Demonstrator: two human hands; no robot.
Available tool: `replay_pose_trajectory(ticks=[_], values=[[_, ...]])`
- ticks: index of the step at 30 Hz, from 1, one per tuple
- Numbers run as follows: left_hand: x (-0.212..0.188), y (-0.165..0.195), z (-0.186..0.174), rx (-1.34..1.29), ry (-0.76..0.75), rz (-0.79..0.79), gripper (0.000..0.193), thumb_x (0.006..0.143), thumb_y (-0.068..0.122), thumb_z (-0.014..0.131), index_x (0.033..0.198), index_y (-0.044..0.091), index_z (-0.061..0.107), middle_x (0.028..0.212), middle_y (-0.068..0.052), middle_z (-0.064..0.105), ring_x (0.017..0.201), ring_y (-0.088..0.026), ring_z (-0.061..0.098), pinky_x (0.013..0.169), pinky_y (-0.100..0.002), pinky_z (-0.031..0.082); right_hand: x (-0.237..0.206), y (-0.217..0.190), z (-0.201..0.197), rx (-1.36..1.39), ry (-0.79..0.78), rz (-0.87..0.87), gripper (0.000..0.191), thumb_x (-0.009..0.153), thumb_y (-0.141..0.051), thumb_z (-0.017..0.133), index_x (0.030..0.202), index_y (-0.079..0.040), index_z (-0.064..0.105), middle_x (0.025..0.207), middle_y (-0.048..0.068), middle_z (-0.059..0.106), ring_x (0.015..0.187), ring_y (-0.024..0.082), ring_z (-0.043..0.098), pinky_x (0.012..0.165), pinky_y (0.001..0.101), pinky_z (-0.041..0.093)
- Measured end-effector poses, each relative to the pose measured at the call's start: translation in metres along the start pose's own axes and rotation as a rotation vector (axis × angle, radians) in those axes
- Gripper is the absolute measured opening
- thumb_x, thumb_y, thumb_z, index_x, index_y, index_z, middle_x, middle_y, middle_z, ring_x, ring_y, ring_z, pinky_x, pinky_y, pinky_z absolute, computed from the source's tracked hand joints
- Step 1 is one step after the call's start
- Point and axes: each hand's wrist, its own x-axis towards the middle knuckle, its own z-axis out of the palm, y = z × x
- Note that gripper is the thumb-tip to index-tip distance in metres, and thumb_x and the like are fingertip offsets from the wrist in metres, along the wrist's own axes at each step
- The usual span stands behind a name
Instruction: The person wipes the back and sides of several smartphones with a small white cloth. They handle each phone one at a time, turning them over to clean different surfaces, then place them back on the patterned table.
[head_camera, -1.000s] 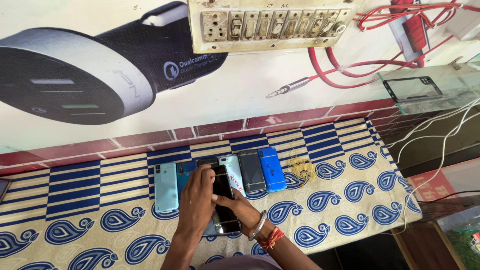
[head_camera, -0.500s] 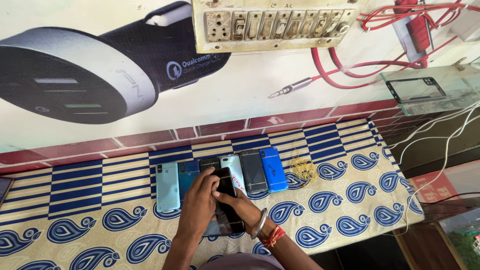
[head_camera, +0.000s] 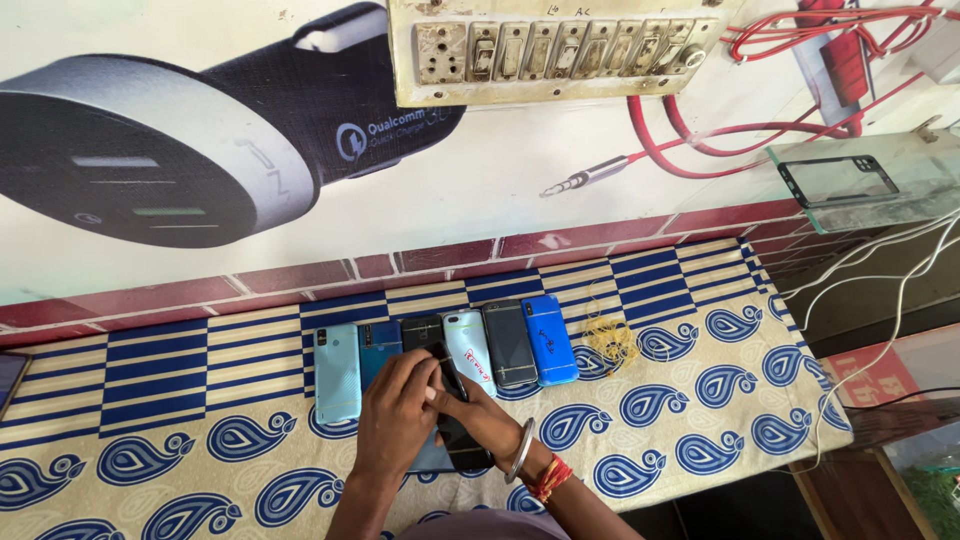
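gripping a black phone (head_camera: 455, 425), both hands' fingers (head_camera: 415, 375) apparently curled.

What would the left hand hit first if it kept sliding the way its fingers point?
The left hand points up and to the right, over the black phone both hands hold. Past it, it would probably meet the white phone in the row, though height is unclear.

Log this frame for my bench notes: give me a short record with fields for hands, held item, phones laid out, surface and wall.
hands: left hand and right hand both grip one phone
held item: black phone, held over the cloth
phones laid out: row of phones lying side by side, from light teal phone to blue phone
beside the row: yellowish cord bundle
surface: blue paisley cloth
wall: switchboard, red cables
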Motion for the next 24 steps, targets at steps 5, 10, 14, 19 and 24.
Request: replay_pose_trajectory(ticks=[5, 10, 14, 19, 24], values=[[0.002, 0.001, -0.003, -0.118, -0.032, -0.121, 0.025, 0.08, 0.004, 0.078, 0.102, -0.002, 0.068, 0.106, -0.01, 0.068, 0.094, -0.027, 0.071, 0.075, -0.036, 0.061, -0.001, 0.0, 0.0, -0.095, 0.018, -0.067, 0.059, 0.1, -0.048, 0.059, 0.14, -0.005, 0.053, 0.1, 0.002, 0.066, 0.083, 0.007, 0.066, 0.062, 0.0247, 0.057], [0.003, -0.004, -0.007, -0.152, -0.051, -0.107, 0.026, 0.082, 0.005, 0.077, 0.105, -0.002, 0.069, 0.11, -0.011, 0.068, 0.096, -0.027, 0.072, 0.077, -0.036, 0.061, -0.003, -0.008, -0.001, -0.02, 0.004, -0.004, 0.062, 0.102, -0.061, 0.044, 0.119, -0.003, 0.059, 0.086, 0.007, 0.065, 0.065, 0.014, 0.065, 0.058, 0.0249, 0.056], [-0.002, -0.006, -0.004, -0.054, -0.015, -0.025, 0.024, 0.086, 0.005, 0.075, 0.108, -0.002, 0.069, 0.112, -0.011, 0.069, 0.099, -0.026, 0.072, 0.08, -0.033, 0.061, -0.003, -0.013, 0.0, -0.093, -0.037, -0.018, 0.068, 0.101, -0.066, 0.037, 0.109, -0.004, 0.062, 0.08, 0.007, 0.065, 0.065, 0.013, 0.066, 0.056, 0.0255, 0.057], [-0.006, -0.01, 0.003, 0.097, 0.037, 0.023, 0.021, 0.087, 0.005, 0.071, 0.106, -0.003, 0.066, 0.113, -0.018, 0.07, 0.099, -0.03, 0.073, 0.08, -0.035, 0.063, -0.003, -0.013, 0.002, -0.125, -0.056, 0.031, 0.072, 0.102, -0.068, 0.03, 0.104, -0.003, 0.062, 0.074, 0.006, 0.065, 0.058, 0.013, 0.065, 0.055, 0.0255, 0.057], [-0.009, -0.014, 0.01, 0.064, 0.038, -0.025, 0.018, 0.092, 0.003, 0.065, 0.108, -0.002, 0.059, 0.107, -0.024, 0.072, 0.09, -0.034, 0.076, 0.07, -0.035, 0.065, -0.003, -0.01, 0.0, -0.212, -0.085, 0.051, 0.074, 0.103, -0.068, 0.028, 0.101, -0.003, 0.063, 0.072, 0.006, 0.065, 0.058, 0.013, 0.065, 0.054, 0.0259, 0.056]])
